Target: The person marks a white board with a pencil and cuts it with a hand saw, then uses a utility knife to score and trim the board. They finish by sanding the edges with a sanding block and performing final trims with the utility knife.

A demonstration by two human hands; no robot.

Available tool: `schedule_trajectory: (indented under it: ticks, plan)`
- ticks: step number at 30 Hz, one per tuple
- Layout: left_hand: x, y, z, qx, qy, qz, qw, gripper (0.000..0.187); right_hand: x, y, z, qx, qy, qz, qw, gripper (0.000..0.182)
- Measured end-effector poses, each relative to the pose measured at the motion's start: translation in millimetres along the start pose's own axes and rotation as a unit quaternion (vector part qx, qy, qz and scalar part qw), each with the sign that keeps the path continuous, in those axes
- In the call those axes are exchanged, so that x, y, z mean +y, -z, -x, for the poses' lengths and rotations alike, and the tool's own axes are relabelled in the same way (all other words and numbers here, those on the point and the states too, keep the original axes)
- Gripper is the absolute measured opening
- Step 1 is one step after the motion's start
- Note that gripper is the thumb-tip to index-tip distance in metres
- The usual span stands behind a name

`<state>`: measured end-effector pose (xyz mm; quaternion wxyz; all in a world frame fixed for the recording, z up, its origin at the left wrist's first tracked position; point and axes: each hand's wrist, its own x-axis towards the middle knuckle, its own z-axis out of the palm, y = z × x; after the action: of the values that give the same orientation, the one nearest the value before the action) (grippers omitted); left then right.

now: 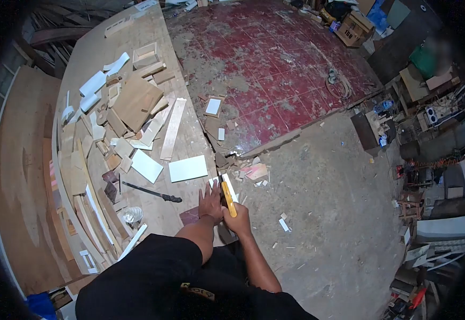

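Note:
At the table's right edge, my left hand (209, 204) presses down with its fingers stretched out and spread. Its fingertips touch a small white piece, partly hidden under them. My right hand (237, 220) is wrapped round a yellow utility knife (228, 196), whose dark front end points away from me. Just right of the knife, a narrow white strip (231, 188) sticks out past the table edge. A white rectangular board (188, 168) lies beyond my left hand. To its left rests a long, thin black tool (152, 192).
The wooden table (192, 144) carries a pile of wood offcuts (136, 101) and curled white sheets (93, 84). A clear plastic cup-like item (132, 214) stands near my left side. White scraps (284, 224) lie on the concrete floor (323, 213). Red tiles (275, 69) lie farther off.

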<state>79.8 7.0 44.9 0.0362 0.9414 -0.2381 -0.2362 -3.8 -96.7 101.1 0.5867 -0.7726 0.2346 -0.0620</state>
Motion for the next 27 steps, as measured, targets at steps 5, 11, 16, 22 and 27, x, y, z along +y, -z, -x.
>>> schedule_trajectory:
  ticks: [5, 11, 16, 22, 27]
  plan:
    - [3, 12, 4, -0.036, -0.002, -0.010, 0.999, 0.080, -16, 10, 14, -0.019, -0.029, 0.036, 0.999, 0.025]
    - [1, -3, 3, 0.037, -0.006, 0.046, 0.998, 0.071, -58, 63, 80, -0.001, -0.078, 0.029, 0.996, 0.023]
    - [0, -8, 1, 0.045, -0.001, 0.041, 0.998, 0.072, -52, 53, 57, -0.018, -0.073, 0.055, 0.996, 0.024]
    - [-3, -7, -5, -0.008, 0.009, 0.015, 1.000, 0.069, -21, 4, 15, 0.011, -0.009, 0.027, 1.000, 0.028]
    - [-2, -12, 0, 0.035, -0.002, 0.020, 0.999, 0.074, -31, 37, 71, 0.017, 0.019, 0.015, 1.000, 0.022]
